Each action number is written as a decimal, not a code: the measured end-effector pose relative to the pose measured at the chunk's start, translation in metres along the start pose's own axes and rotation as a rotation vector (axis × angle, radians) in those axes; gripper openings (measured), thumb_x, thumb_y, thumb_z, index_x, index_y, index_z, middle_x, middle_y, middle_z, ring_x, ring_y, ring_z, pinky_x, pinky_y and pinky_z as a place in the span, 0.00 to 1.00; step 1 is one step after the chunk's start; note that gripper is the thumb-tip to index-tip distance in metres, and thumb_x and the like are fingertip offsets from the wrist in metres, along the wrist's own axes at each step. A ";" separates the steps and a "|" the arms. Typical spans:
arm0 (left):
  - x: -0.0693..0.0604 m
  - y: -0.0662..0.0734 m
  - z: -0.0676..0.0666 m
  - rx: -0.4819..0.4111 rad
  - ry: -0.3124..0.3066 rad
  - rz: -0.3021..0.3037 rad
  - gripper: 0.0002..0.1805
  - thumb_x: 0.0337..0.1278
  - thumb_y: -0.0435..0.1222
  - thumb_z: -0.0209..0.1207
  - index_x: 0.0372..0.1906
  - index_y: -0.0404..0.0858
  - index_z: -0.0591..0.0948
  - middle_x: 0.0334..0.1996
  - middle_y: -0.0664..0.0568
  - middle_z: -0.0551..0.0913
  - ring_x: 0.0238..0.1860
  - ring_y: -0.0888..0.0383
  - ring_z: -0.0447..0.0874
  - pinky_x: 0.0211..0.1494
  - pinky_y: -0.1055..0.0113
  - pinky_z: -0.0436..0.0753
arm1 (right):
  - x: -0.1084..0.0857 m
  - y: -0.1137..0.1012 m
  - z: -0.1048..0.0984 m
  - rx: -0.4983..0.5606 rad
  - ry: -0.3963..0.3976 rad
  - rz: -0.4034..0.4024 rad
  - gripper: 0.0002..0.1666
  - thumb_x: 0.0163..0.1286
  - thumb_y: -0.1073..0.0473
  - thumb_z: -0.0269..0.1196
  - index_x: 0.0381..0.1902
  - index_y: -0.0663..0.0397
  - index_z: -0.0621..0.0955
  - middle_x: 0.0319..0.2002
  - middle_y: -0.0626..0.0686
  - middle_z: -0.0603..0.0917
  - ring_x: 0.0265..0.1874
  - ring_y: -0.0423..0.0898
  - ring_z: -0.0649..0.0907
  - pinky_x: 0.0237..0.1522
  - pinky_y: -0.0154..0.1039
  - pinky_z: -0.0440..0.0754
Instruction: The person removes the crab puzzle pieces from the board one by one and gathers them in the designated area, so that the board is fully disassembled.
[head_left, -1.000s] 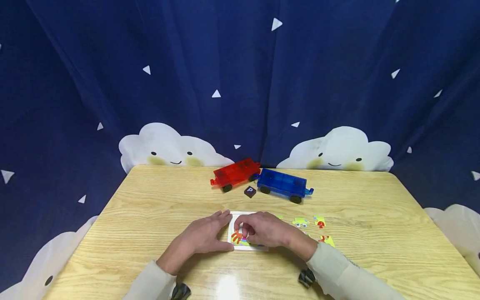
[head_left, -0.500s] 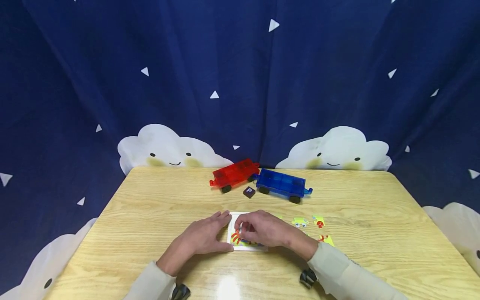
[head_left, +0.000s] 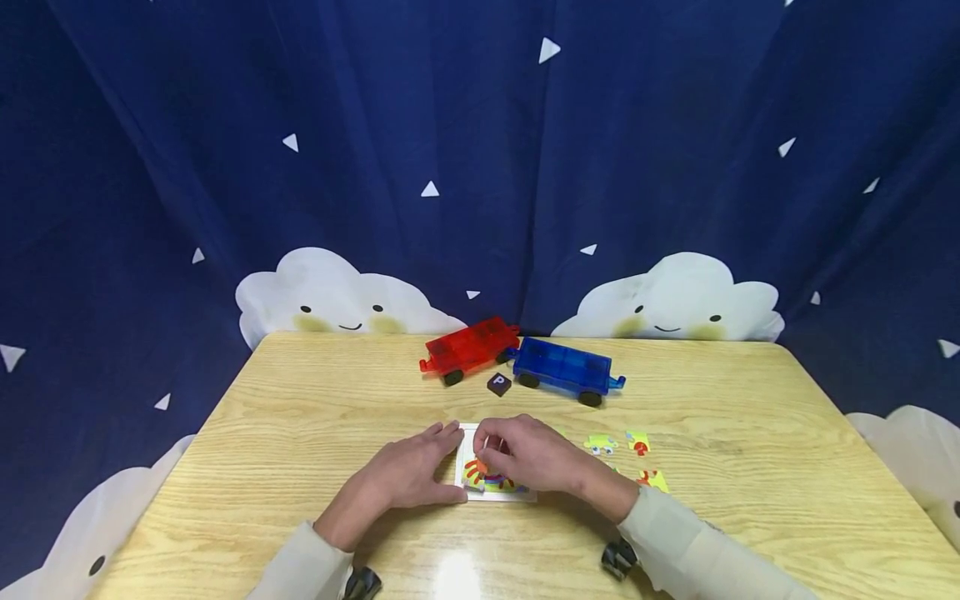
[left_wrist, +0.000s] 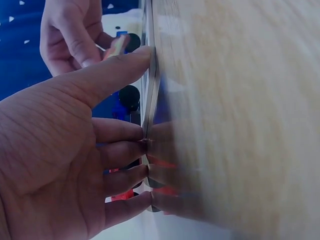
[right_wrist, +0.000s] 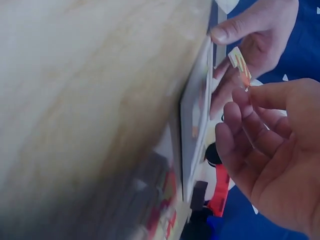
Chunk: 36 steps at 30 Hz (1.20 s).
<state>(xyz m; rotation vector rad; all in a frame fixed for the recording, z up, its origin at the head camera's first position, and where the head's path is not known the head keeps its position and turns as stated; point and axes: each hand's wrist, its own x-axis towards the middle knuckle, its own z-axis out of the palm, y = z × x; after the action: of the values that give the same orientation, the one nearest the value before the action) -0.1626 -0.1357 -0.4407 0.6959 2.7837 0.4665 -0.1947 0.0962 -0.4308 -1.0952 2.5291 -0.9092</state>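
Observation:
In the head view, my left hand (head_left: 408, 475) lies along the left side of a white puzzle tray (head_left: 510, 497), fingers and thumb spread out. The left wrist view shows its fingertips touching the tray's edge. My right hand (head_left: 532, 457) is over the tray and pinches a small jigsaw piece (right_wrist: 242, 66) between thumb and fingertip. That piece, yellow and white with orange-red stripes, is held tilted just above the tray in the right wrist view. Part of a colourful picture shows inside the tray; my right hand hides the rest.
Loose jigsaw pieces (head_left: 638, 442) lie on the table (head_left: 742, 492) right of the tray. Behind it stand a red toy wagon (head_left: 471, 346) and a blue toy wagon (head_left: 564, 367). A dark tile marked P (head_left: 499, 384) sits in front of them. A blue curtain (head_left: 480, 150) hangs behind the table.
My right fingers have shifted slightly right over the tray, and the pinched jigsaw piece has changed its tilt. My left hand has stayed at the tray's edge.

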 end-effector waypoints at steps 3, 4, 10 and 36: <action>0.000 0.000 0.000 0.003 -0.002 -0.006 0.48 0.56 0.57 0.70 0.76 0.36 0.70 0.76 0.45 0.67 0.76 0.45 0.63 0.66 0.42 0.73 | -0.004 0.001 -0.008 -0.022 -0.004 -0.021 0.05 0.77 0.58 0.62 0.40 0.40 0.82 0.26 0.37 0.81 0.25 0.37 0.78 0.29 0.35 0.77; 0.000 0.000 0.001 0.003 -0.003 -0.007 0.48 0.56 0.57 0.70 0.76 0.36 0.70 0.76 0.45 0.67 0.76 0.45 0.63 0.66 0.42 0.72 | -0.006 0.001 -0.011 -0.037 -0.009 -0.032 0.05 0.77 0.58 0.62 0.40 0.40 0.82 0.26 0.37 0.81 0.25 0.36 0.78 0.30 0.36 0.77; 0.001 0.000 0.000 -0.001 0.006 0.007 0.48 0.57 0.57 0.69 0.76 0.35 0.69 0.76 0.45 0.65 0.76 0.44 0.61 0.68 0.43 0.71 | -0.025 0.008 -0.032 -0.080 -0.057 -0.007 0.08 0.78 0.58 0.61 0.37 0.37 0.82 0.29 0.38 0.83 0.25 0.36 0.79 0.32 0.38 0.77; -0.001 -0.002 0.001 -0.012 -0.008 0.006 0.48 0.59 0.57 0.68 0.77 0.35 0.68 0.77 0.46 0.64 0.77 0.45 0.59 0.69 0.42 0.70 | -0.092 0.044 -0.040 0.000 -0.170 -0.127 0.10 0.77 0.61 0.62 0.34 0.40 0.82 0.24 0.31 0.72 0.24 0.28 0.71 0.29 0.29 0.72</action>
<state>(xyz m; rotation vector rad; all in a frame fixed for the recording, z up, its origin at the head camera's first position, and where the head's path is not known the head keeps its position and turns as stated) -0.1621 -0.1377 -0.4419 0.7026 2.7693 0.4802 -0.1742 0.2033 -0.4299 -1.2873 2.3452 -0.8092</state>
